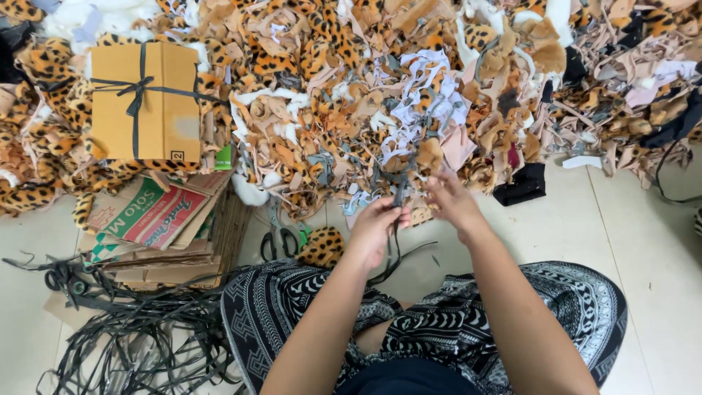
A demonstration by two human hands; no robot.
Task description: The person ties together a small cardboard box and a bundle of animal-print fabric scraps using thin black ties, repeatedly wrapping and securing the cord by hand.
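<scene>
Over floor by scrap heap | both hands pinch dark strap: left hand, right hand | strap's top lost among scraps

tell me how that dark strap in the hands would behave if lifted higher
Probably floppy: the dark strap droops and curls below the left hand. Likely light, since fingertips of the right hand manage it. It may snag, as its upper end runs into the scrap pile.

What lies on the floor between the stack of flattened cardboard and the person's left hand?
In the head view, black-handled scissors and a leopard-print scrap lie between the flattened cardboard stack and the left hand.
</scene>
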